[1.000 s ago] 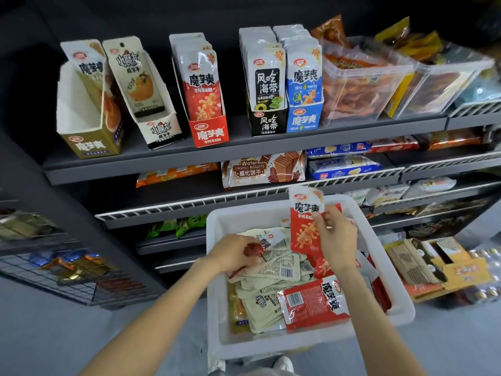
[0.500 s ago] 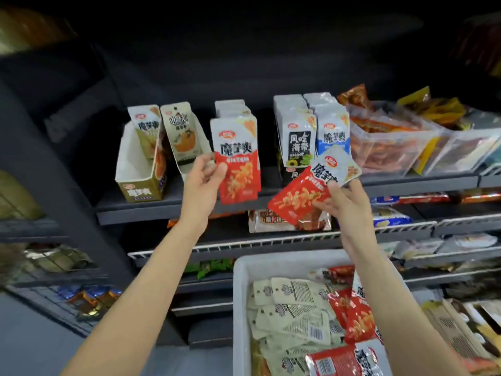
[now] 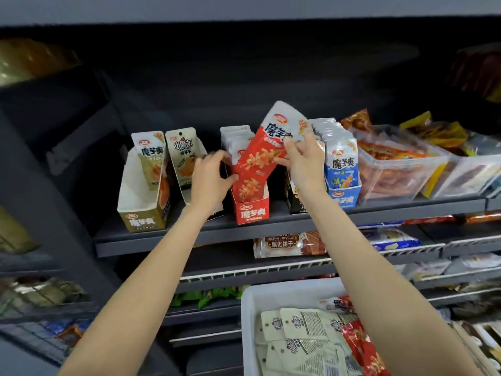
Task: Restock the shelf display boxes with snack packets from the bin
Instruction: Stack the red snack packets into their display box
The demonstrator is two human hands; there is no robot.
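Observation:
My right hand (image 3: 303,161) pinches a red and white snack packet (image 3: 271,147) near its top, tilted, with its lower end over the red display box (image 3: 252,210) on the shelf (image 3: 151,240). My left hand (image 3: 210,180) is at the left side of that box, with the thumb against the red packets standing in it and the fingers curled round the box's left side. The white bin (image 3: 260,297) sits low at the right with beige and red packets (image 3: 306,335) inside.
An olive display box (image 3: 141,210) with one packet and a white box (image 3: 187,164) stand left of the red one. A black box and a blue box (image 3: 344,180) stand to its right, then clear plastic tubs (image 3: 401,169). Lower wire shelves hold biscuit packs (image 3: 287,242).
My right hand has carried the red packet up and left to the red display box. My left hand has shifted right to the packets in that box. The view has moved closer.

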